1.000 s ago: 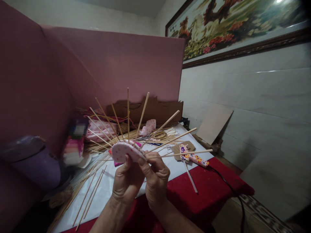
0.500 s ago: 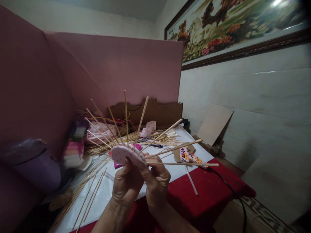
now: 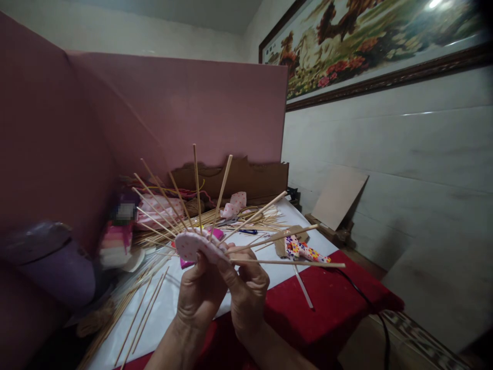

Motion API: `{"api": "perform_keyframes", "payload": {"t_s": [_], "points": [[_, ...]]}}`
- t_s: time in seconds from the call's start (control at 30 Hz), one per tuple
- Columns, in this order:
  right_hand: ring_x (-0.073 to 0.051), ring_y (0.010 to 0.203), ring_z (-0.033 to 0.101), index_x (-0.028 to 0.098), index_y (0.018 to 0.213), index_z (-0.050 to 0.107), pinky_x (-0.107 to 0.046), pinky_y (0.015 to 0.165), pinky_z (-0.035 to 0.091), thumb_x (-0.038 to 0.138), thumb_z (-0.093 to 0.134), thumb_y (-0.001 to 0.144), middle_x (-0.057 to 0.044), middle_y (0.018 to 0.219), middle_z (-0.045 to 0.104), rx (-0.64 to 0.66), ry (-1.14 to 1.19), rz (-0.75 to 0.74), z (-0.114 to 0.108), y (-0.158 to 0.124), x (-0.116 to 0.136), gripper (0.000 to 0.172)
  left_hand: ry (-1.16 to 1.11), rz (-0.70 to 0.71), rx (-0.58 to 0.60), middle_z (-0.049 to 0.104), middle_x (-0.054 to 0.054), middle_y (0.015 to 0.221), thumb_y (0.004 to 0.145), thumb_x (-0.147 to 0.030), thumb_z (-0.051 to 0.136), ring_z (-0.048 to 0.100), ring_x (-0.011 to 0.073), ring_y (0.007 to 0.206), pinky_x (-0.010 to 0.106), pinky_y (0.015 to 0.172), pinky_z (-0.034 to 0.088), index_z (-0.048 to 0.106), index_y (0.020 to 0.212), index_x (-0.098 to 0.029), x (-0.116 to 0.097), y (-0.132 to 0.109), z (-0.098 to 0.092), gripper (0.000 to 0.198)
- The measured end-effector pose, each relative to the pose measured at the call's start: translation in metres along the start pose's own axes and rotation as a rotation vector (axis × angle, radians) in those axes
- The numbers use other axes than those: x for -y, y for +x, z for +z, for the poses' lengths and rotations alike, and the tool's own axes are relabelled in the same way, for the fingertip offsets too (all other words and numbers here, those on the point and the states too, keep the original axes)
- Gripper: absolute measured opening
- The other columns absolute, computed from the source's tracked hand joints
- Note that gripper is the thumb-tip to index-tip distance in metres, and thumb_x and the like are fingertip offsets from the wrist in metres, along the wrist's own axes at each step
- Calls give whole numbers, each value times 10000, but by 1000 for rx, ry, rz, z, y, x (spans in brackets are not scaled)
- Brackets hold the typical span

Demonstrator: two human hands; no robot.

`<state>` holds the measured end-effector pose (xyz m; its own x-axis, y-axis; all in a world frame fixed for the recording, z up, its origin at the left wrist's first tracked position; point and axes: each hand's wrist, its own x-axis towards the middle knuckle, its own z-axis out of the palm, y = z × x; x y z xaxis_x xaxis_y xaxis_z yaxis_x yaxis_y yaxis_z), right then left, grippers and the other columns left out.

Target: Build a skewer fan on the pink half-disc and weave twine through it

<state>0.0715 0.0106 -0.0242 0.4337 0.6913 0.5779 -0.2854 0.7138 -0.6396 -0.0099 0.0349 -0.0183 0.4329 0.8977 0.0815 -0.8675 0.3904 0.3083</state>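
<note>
A round pad covered in pink dotted cloth [image 3: 189, 246] is held up above the table, tilted. Several thin wooden sticks [image 3: 222, 192] fan out from its rim, upward and to both sides. My left hand [image 3: 201, 288] grips the pad's lower edge, thumb on the near face and the other fingers hidden behind. My right hand [image 3: 246, 288] pinches the right edge of the pad, close to where the lowest sticks meet it. Behind the pad shows a bright pink object [image 3: 216, 234], partly covered.
Loose sticks [image 3: 144, 313] lie on the white sheet [image 3: 173, 329] at the left. A glue gun in flowered cloth [image 3: 302, 249] rests on cardboard at the right, its cord crossing the red cloth [image 3: 308, 318]. Scissors [image 3: 229, 221] and pink dotted fabric [image 3: 157, 210] are farther back.
Both hands keep the same hold on the pad. The whole view has shifted very slightly; otherwise the pad and sticks look almost unchanged.
</note>
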Motion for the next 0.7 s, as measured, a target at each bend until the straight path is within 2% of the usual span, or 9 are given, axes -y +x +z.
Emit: {"api": "perform_keyframes", "payload": {"t_s": [0.2, 0.33, 0.43, 0.5, 0.57, 0.7], "points": [[-166, 795, 584, 214, 738, 656, -309, 741, 457, 179, 683, 780, -3, 784, 610, -13, -36, -11, 0, 1, -2, 61, 17, 12, 44, 733, 72, 890, 829, -164, 580, 681, 163, 865, 245, 864, 509, 721, 906, -160, 2, 1, 0, 161], [-157, 775, 567, 207, 741, 629, -285, 720, 451, 204, 678, 779, 3, 783, 602, -30, -82, -3, 1, 1, -3, 61, 32, 26, 34, 743, 58, 886, 809, -183, 625, 687, 159, 834, 230, 816, 527, 730, 884, -171, 2, 3, -3, 130], [-164, 775, 569, 202, 801, 630, -283, 701, 453, 233, 674, 779, -9, 813, 607, -31, -108, 27, 1, 0, -5, 58, 47, 14, 41, 745, 57, 848, 804, -184, 638, 689, 158, 803, 219, 782, 533, 732, 869, -163, 1, 3, -5, 116], [-164, 758, 571, 201, 863, 628, -282, 687, 454, 247, 682, 772, -14, 828, 613, -40, -120, 51, 1, -1, -6, 116, 53, 5, 46, 743, 59, 839, 828, -188, 610, 690, 156, 800, 212, 776, 531, 729, 888, -163, 0, 3, -6, 136], [-161, 734, 566, 202, 898, 624, -279, 666, 448, 264, 687, 767, -14, 831, 618, -47, -144, 49, 1, -2, -6, 158, 46, 10, 24, 743, 64, 853, 858, -201, 570, 692, 153, 811, 209, 790, 528, 725, 906, -164, 0, 3, -7, 166], [-164, 738, 557, 201, 859, 622, -282, 659, 438, 297, 674, 779, -18, 831, 617, -37, -209, -23, 1, -2, -5, 135, 34, 13, -28, 743, 79, 881, 898, -218, 501, 695, 150, 836, 199, 790, 531, 720, 919, -151, 0, 2, -7, 230]]}}
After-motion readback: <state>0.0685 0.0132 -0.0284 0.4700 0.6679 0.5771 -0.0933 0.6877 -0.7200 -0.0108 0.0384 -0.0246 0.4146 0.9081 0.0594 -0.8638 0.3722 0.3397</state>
